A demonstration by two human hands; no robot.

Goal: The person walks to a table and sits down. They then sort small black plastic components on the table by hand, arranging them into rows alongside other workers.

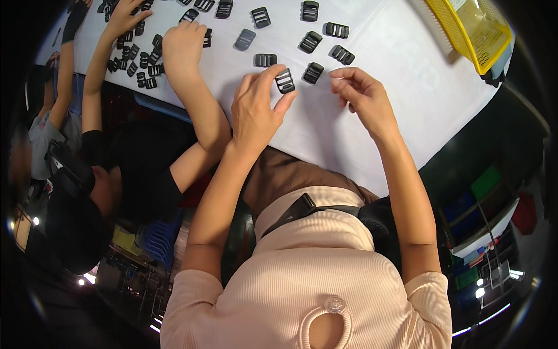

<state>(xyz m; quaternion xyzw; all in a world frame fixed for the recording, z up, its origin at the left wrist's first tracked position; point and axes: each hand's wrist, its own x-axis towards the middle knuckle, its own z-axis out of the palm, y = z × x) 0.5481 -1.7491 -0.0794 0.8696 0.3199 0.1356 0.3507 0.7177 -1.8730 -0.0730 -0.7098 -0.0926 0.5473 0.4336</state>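
My left hand (256,107) pinches a black plastic strap buckle (285,81) with crossbars between thumb and forefinger, just over the white tabletop. To its right, my right hand (363,102) hovers with half-curled fingers; I see nothing between them. A loose buckle (313,72) lies between my two hands, and another buckle (266,60) rests just beyond my left fingers. Farther out, several more lie scattered, among them a buckle (311,41) and a greyer-looking buckle (245,39).
At my left, a co-worker's hand (183,46) and another hand (125,17) reach over a crowd of buckles (132,52) on the white table (430,110). A yellow plastic basket (479,43) stands at the far right, by the table's edge.
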